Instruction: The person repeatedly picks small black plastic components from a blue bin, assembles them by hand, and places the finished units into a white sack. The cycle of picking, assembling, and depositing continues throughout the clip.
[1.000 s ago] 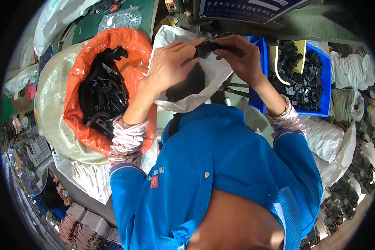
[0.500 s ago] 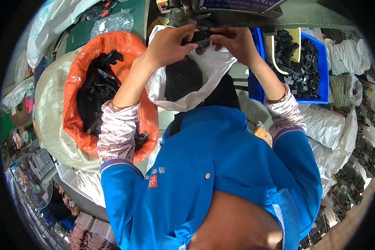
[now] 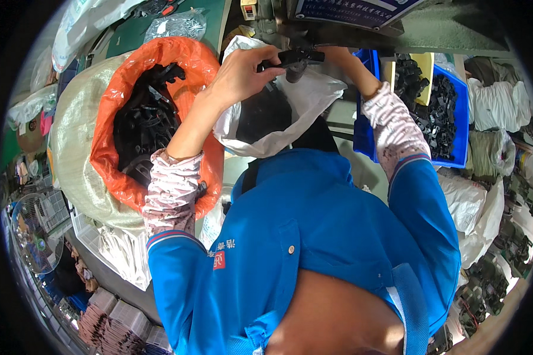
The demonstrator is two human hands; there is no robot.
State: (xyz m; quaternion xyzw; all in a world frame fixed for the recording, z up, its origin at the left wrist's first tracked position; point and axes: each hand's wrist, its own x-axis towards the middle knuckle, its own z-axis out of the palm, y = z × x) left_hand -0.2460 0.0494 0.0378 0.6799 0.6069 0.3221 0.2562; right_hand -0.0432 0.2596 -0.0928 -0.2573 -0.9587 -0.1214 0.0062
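My left hand [image 3: 243,74] is closed on one end of a black plastic part [image 3: 301,57], which it holds out level above a white sack [image 3: 323,89]. Past the part's other end is my right hand [image 3: 340,58], blurred, with its fingers hidden at the dark machine edge; whether they hold anything does not show. Below the hands, the sack gapes around a dark interior [image 3: 266,115].
An orange bag [image 3: 103,151] of black parts stands left, against a pale woven sack [image 3: 71,142]. On the right is a blue bin [image 3: 463,118] of small black pieces with a yellow tray [image 3: 427,80] in it. A machine [image 3: 456,32] overhangs the far side.
My right hand has come away from the small end of the black part and gone farther in, toward the machine. My left hand still grips the part, now slightly lower in view.
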